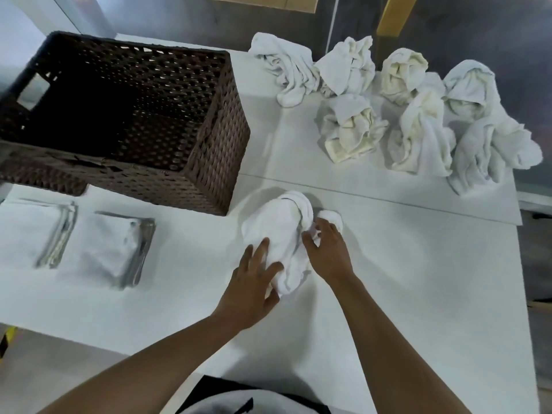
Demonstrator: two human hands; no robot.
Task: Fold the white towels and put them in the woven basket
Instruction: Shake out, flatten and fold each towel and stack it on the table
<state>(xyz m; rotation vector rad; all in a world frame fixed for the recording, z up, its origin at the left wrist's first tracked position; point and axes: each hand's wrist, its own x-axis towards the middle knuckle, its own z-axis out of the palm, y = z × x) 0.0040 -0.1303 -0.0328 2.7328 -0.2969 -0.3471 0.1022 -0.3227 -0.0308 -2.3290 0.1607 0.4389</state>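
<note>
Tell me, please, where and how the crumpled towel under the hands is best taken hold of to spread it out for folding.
Probably by its ends. The crumpled towel lies bunched lengthwise on the table. The left hand is at the near end and the right hand by the rolled far fold, so each could pinch an edge from above and pull apart.

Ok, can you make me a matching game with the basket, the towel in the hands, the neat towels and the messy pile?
Things:
1. woven basket
2. crumpled towel under both hands
3. folded towels
4. heap of unfolded towels

Places or states:
A. far right of the table
B. dark brown, looks empty
C. flat, near left, in front of the basket
D. middle of the table, being handled

Pairs: 1-B, 2-D, 3-C, 4-A
</note>
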